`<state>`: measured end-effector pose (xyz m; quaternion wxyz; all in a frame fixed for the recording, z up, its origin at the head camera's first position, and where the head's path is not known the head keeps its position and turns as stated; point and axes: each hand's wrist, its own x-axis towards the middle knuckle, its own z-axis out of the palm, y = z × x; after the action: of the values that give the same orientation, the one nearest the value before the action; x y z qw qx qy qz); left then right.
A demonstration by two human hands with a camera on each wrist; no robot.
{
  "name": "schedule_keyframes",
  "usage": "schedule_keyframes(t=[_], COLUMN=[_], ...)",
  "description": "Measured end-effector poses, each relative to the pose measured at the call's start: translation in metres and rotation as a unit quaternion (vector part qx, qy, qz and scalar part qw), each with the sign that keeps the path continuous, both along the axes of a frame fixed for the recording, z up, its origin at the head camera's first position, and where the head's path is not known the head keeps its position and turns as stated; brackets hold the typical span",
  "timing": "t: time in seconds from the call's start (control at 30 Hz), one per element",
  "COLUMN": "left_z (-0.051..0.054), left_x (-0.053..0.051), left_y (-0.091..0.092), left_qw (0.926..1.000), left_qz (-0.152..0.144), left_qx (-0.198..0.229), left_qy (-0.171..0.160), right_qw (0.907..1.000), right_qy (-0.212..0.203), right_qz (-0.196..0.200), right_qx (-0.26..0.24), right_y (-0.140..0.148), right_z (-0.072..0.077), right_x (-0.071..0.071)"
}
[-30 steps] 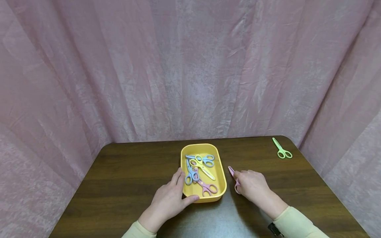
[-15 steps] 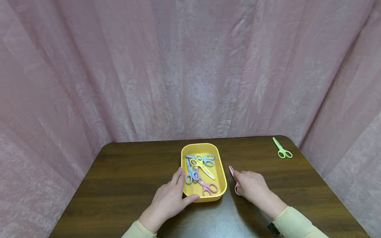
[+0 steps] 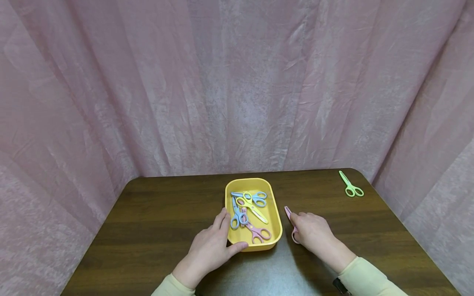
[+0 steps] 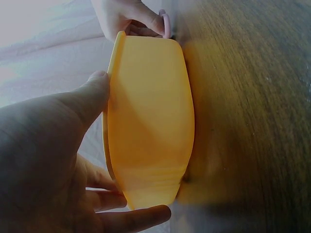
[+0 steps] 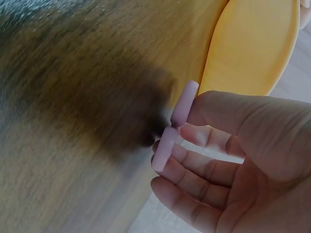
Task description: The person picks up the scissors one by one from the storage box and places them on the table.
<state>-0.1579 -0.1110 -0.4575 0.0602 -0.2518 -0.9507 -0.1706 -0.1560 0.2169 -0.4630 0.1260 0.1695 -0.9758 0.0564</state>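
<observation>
A yellow tray (image 3: 275, 211) lies on the table, holding two blue scissors (image 3: 235, 221), yellow scissors (image 3: 255, 212) and pink scissors (image 3: 259, 233). At its near left corner my left hand (image 3: 209, 248) rests with fairly straight fingers along the left side and the thumb on the near rim. The left wrist view shows that hand (image 4: 53, 126) touching the tray wall (image 4: 150, 107). To the right of the tray, my right hand (image 3: 314, 231) pinches another pair of pink scissors (image 3: 287, 213) low at the table. In the right wrist view, thumb and fingers hold its pink handle loops (image 5: 184, 104).
Green scissors (image 3: 349, 185) lie near the far right corner of the brown wooden table (image 3: 166, 209). Pink curtains (image 3: 237, 90) hang behind the table and along both sides. A black band (image 3: 340, 284) shows at the right sleeve.
</observation>
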Motion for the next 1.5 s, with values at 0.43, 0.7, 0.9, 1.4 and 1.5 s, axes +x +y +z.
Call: schedule_keyframes(t=[0.43,0.7,0.9,1.4,1.5], left_z=[-0.002,-0.002,-0.001,-0.002,-0.002], left_x=[-0.001,0.0,0.001,-0.002,-0.002], left_y=[-0.001,-0.001,-0.001,-0.001,0.0], left_qw=[0.9999,0.9999,0.9999,0.9998,0.9997], left_qz=[0.002,0.005,0.004,0.004,0.006], left_qx=[-0.001,-0.005,-0.002,-0.005,-0.005], left_qy=[-0.01,-0.015,-0.014,-0.017,-0.022], right_qw=[0.9994,0.9996,0.9996,0.9985,0.9992], right_qy=[-0.03,-0.021,-0.015,0.053,0.035], right_qz=[-0.016,-0.015,-0.022,-0.003,0.001], right_qx=[0.005,0.006,0.005,0.012,0.021], right_y=[-0.003,-0.003,-0.003,-0.005,-0.006], right_z=[-0.002,-0.003,-0.001,0.005,0.007], right_x=[0.001,0.002,0.006,0.036,0.044])
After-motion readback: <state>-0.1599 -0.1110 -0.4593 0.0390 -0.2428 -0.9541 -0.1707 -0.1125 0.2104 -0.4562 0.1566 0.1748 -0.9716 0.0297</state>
